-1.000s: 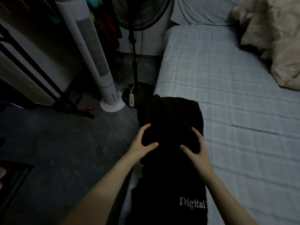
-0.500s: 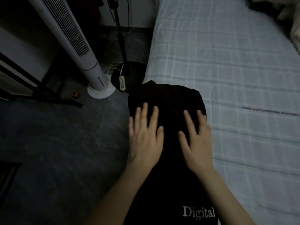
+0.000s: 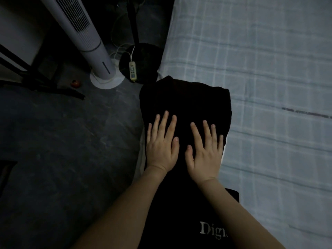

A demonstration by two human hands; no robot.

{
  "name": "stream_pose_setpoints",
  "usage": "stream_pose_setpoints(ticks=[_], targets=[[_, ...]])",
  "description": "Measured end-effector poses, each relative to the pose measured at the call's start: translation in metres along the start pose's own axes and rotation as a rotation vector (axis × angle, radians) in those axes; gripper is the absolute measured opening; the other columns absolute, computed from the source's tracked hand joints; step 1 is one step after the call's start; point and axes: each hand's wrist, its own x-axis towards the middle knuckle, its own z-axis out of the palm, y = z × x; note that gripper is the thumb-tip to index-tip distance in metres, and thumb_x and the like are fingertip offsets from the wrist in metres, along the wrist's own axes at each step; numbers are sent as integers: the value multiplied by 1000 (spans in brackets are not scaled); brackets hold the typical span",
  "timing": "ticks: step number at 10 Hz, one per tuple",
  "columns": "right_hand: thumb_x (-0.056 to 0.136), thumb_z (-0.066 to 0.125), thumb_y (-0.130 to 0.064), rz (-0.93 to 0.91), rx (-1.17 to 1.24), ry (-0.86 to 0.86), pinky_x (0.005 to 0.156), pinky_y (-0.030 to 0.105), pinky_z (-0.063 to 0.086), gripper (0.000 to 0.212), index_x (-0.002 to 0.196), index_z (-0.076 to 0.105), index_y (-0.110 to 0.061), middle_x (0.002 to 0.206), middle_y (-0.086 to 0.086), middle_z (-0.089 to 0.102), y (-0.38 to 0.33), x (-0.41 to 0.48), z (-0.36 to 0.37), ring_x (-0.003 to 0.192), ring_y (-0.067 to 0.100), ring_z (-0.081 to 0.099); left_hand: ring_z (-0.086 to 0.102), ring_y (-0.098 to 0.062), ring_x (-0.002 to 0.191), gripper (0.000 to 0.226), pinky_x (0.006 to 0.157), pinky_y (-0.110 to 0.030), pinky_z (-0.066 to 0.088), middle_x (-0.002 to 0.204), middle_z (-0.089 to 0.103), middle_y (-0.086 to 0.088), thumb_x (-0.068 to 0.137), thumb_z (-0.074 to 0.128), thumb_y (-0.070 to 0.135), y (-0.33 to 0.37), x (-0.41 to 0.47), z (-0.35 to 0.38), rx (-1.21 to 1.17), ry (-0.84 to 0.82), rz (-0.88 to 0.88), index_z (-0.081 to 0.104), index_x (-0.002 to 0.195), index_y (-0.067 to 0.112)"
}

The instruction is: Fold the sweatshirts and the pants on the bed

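black garment [image 3: 185, 97] flat on bed [image 3: 269, 69]

Dim home bedroom, bed [image 3: 260, 72] with pale blue checked sheet along the right, white tower fan [image 3: 86, 38] on dark floor [image 3: 53, 141], pedestal fan base [image 3: 142, 60], power strip [image 3: 132, 71] beside it

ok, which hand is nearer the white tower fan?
Left. The left hand presses the black folded garment on the side toward the white tower fan; the right hand lies beside it, farther away.
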Motion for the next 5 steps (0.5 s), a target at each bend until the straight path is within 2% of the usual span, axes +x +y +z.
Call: stream_pose_setpoints(ticks=[2, 3, 4, 5], targets=[[92, 39, -41, 6, -7, -44, 123, 49, 8, 64, 154, 27, -34, 163, 4, 24, -3, 3, -6, 152, 25, 13, 11, -23, 151, 62, 123, -46, 9, 164, 17, -3, 94, 29, 35, 4, 3, -5, 10, -59, -19, 20, 155, 23], [95, 35, -43, 41, 8, -167, 123, 46, 5, 61, 155, 25, -36, 163, 2, 22, -11, 10, -27, 152, 24, 11, 10, -22, 151, 62, 123, -44, 9, 164, 15, -3, 95, 26, 35, 16, 9, -24, 37, -152, -73, 20, 155, 23], [99, 38, -43, 52, 59, -318, 122, 46, 7, 58, 155, 23, -38, 164, 1, 20, -20, 23, -66, 152, 24, 11, 6, -22, 152, 60, 123, -43, 8, 165, 10, -3, 100, 34, 36, 28, 17, -59, 44, -274, -76, 17, 156, 23], [99, 43, -39, 75, 126, -267, 120, 50, 18, 56, 152, 32, -29, 159, 3, 31, -40, 25, -125, 148, 24, 24, 21, -25, 146, 56, 118, -41, 22, 160, 22, -5, 100, 42, 37, 42, 16, -119, -31, -313, -50, 29, 153, 22]])
